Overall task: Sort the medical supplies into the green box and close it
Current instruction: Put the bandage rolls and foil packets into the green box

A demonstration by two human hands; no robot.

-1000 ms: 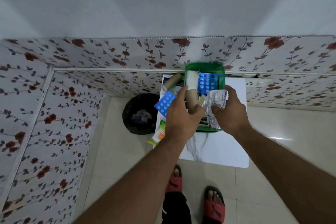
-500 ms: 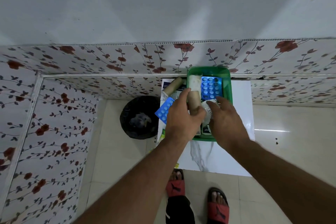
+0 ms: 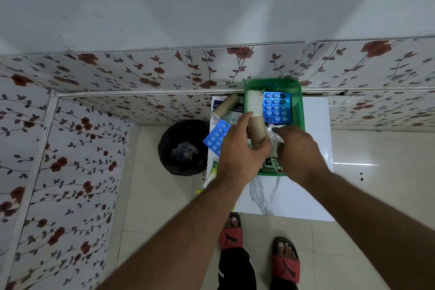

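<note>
The green box (image 3: 297,101) stands open at the back of a white marble-pattern table (image 3: 313,139). Inside it lie a blue blister pack (image 3: 276,107) and a pale roll (image 3: 253,102). My left hand (image 3: 237,150) grips a tan bandage roll (image 3: 257,132) over the box's left side. My right hand (image 3: 299,148) is over the box's front with its fingers on a crumpled silver foil strip (image 3: 274,134). Left of the box, a second blue blister pack (image 3: 216,137), another tan roll (image 3: 227,106) and a printed packet (image 3: 235,114) rest on the table.
A black bin (image 3: 181,147) sits on the floor just left of the table. A green-yellow packet (image 3: 211,174) hangs at the table's left edge. Floral wall panels close off the back and left. My sandalled feet (image 3: 259,242) stand in front of the table.
My right hand has brought the silver foil strip down into the box and now covers it. The left hand keeps the tan roll in about the same place.
</note>
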